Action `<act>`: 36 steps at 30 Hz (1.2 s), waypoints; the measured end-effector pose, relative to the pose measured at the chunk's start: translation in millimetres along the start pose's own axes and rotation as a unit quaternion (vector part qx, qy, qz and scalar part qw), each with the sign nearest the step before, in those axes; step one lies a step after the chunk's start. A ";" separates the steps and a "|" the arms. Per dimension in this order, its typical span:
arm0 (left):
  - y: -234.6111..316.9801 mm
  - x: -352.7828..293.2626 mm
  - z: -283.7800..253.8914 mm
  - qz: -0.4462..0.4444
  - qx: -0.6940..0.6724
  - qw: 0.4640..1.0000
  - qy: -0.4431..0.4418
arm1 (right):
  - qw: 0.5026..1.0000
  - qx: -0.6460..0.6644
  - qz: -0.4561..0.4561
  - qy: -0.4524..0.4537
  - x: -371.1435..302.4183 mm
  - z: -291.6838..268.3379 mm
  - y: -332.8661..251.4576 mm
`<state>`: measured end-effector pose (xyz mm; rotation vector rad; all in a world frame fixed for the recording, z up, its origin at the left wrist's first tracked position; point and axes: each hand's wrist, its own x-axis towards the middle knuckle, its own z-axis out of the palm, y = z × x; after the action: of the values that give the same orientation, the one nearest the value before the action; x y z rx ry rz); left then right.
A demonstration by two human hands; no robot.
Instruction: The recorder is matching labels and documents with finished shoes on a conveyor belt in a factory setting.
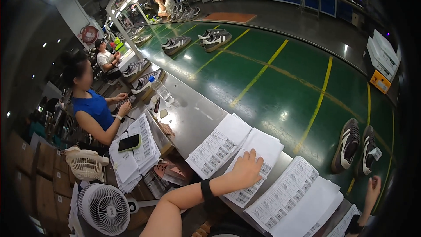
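My left hand (246,170), with a black band on the wrist, rests palm down on a stack of printed label sheets (266,145), fingers spread over the paper. At the lower right, my right hand (372,190) is raised over the green conveyor belt (280,101), fingers apart and nothing visible in them. Just beyond it stand two grey sneakers with pale stripes: a left one (346,145) and a right one (367,151). A small white tag (376,153) sticks out from the right one. Another label stack (285,193) lies between my hands.
A co-worker in blue (94,109) handles a dark piece at the left bench. Near them are a phone (130,142) on papers, a water bottle (161,90) and fans (104,208). More sneakers (217,41) stand farther up the belt. Shoeboxes (381,61) are stacked at right.
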<state>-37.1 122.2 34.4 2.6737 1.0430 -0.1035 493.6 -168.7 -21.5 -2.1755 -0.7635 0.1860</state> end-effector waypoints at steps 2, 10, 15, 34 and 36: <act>6.5 6.0 -4.3 0.015 -0.006 1.000 0.001 | 0.994 -0.023 0.054 -0.095 -59.4 -15.0 -53.5; -6.8 75.3 14.8 0.054 -0.001 0.976 0.209 | 0.954 -0.070 -0.003 -0.292 -184.6 10.8 -176.7; -13.0 110.0 32.8 0.024 -0.043 0.992 0.119 | 0.954 -0.106 -0.054 -0.275 -218.1 38.6 -205.3; 42.5 18.2 -35.8 -0.114 0.065 0.984 -0.120 | 0.908 -0.183 -0.237 -0.292 -279.2 132.0 -250.8; 31.6 6.2 -14.4 -0.103 0.101 0.988 -0.052 | 0.908 -0.183 -0.241 -0.288 -279.8 133.0 -251.1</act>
<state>-11.7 107.9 54.3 2.6911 1.3368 -0.4038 103.0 -120.8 42.6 -2.2021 -1.7688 0.4705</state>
